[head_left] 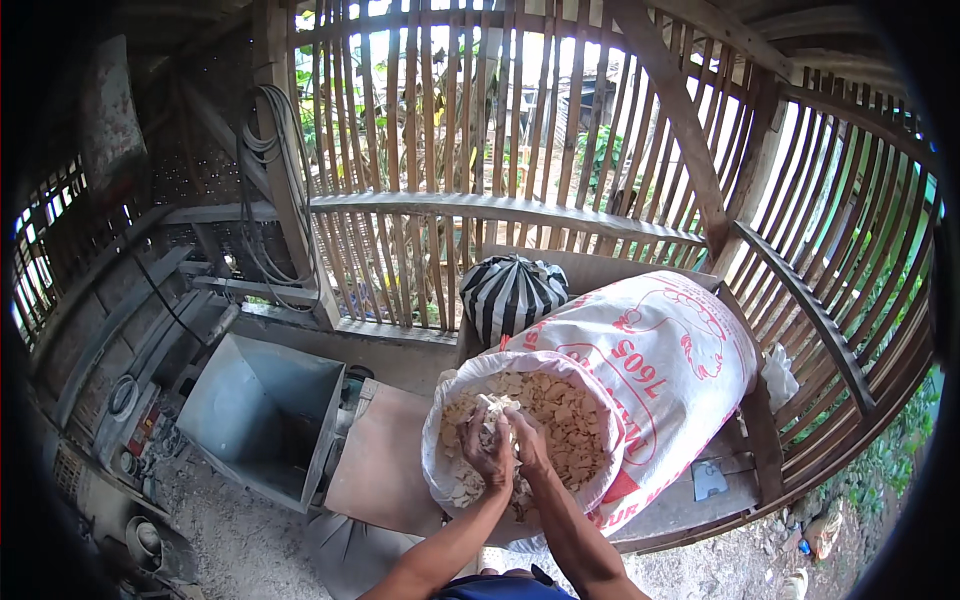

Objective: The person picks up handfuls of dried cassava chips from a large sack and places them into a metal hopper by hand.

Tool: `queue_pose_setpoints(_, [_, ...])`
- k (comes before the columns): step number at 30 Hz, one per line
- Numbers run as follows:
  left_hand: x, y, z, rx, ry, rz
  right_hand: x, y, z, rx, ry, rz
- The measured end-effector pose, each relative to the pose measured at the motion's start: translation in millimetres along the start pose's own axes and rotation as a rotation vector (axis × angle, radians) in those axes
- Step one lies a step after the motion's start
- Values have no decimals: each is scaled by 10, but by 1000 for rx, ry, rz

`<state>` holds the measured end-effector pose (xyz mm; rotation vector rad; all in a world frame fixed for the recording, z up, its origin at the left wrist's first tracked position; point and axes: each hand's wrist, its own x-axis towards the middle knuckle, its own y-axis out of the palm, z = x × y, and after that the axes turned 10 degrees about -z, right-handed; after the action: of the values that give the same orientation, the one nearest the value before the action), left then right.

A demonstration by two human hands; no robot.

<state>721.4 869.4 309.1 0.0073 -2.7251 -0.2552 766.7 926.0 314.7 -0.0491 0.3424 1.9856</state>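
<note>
Currently you are scooping pale chips [560, 420] from the open sack [660, 370]; left hand [488, 448] and right hand [527, 440] are closing around a handful. Next, be lifting it clear without spilling.

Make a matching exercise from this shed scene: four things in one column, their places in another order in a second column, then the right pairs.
Things:
1. white sack
2. striped bag
3. grey metal hopper
4. both hands

Places:
A. left of the flat board, its open mouth upward
B. behind the sack, against the slatted wall
C. lying on the wooden bench, its mouth rolled open
D. in the pale chips at the sack's mouth

Pairs: 1-C, 2-B, 3-A, 4-D
</note>
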Motion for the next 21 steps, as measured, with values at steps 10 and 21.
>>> queue_pose_setpoints(10, [622, 36, -714, -181, 188, 15, -81, 481, 734, 98, -318, 58])
queue_pose_setpoints(21, [2336, -1118, -1568, -27, 486, -362, -815, 2623, 1481, 303, -314, 591])
